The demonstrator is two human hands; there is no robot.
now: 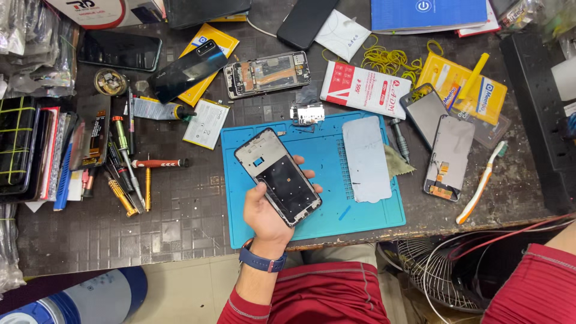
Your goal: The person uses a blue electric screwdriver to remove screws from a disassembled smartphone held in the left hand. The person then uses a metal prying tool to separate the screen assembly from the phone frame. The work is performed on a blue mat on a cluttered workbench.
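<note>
My left hand (264,213) holds a bare phone frame (277,176), grey and black, tilted over the near left part of a blue work mat (360,210). My fingers wrap its right edge and my thumb rests on its left edge. A blue watch band sits on that wrist. My right hand is out of view; only a red sleeve (534,282) shows at the lower right. A grey phone back panel (366,157) lies flat on the mat to the right of the frame.
Screwdrivers and tweezers (129,174) lie left of the mat. An opened phone body (267,74), a small circuit part (307,114), a white box (366,90), a screen (449,157), a toothbrush (482,183) and yellow rubber bands (390,60) crowd the dark table. A wire fan guard (438,273) sits below its near edge.
</note>
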